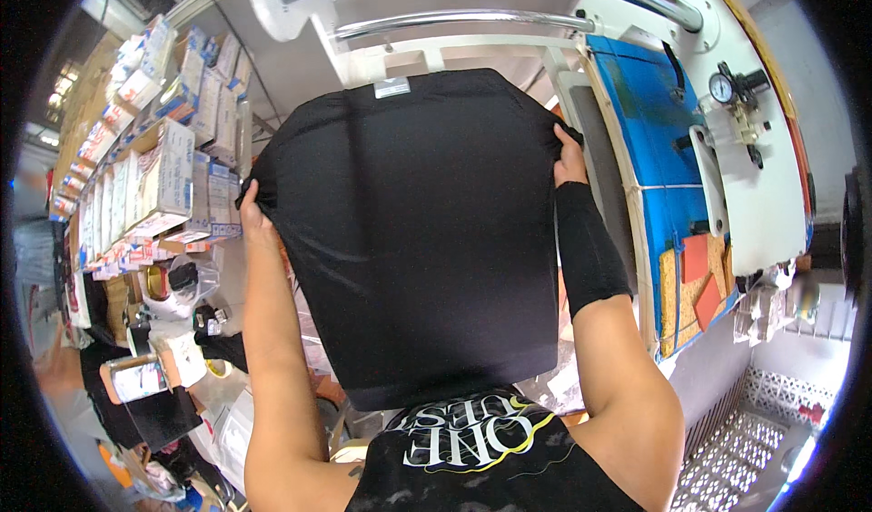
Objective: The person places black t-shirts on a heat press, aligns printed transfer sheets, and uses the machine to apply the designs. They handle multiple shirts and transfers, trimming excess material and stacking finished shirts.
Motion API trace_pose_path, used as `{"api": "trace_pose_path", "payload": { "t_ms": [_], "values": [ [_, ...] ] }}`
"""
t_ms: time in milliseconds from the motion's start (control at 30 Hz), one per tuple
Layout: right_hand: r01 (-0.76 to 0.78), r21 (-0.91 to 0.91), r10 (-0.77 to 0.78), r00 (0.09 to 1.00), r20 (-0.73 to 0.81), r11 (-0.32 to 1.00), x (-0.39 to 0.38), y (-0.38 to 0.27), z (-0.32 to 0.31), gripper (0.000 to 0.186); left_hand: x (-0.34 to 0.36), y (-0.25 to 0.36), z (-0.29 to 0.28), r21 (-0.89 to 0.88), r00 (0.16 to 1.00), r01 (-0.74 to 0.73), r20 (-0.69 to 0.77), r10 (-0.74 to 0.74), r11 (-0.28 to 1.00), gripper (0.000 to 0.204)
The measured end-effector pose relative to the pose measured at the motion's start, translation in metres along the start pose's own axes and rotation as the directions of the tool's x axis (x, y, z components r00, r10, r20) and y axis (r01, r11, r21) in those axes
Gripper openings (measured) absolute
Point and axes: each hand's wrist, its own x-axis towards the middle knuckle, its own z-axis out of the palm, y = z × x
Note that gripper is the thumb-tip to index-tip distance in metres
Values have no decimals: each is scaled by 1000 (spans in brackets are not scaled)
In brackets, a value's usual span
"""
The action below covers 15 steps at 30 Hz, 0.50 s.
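Note:
A black T-shirt [427,230] lies spread out flat in front of me, a small white label [392,88] at its far edge. On the left, my left hand [254,208] is closed on a bunched side of the cloth, thumb on top. My right hand [569,159] grips the opposite side, a little farther away. A black sleeve covers my right forearm. Creases run from the left grip across the fabric, and its near edge reaches my body. Whatever supports the shirt is hidden beneath it.
Chrome bars [472,23] of a white machine cross beyond the shirt. To the right stand a blue panel [649,112] and a pressure gauge [720,89]. Stacked cardboard boxes [163,180] fill the left, above a cluttered bench with a phone-like screen [138,379].

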Motion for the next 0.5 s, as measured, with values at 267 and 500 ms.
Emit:
{"api": "trace_pose_path", "payload": {
  "t_ms": [267, 500],
  "values": [
    [91, -344, -60, 993, 102, 935, 0, -2, -13, 55, 6, -16, 4, 3, 998, -19, -68, 19, 1000, 30],
    [-37, -127, 44, 998, 51, 991, 10, 0, -18, 56, 18, -24, -2, -187, 998, 37, 53, -28, 982, 26]
  ]
}}
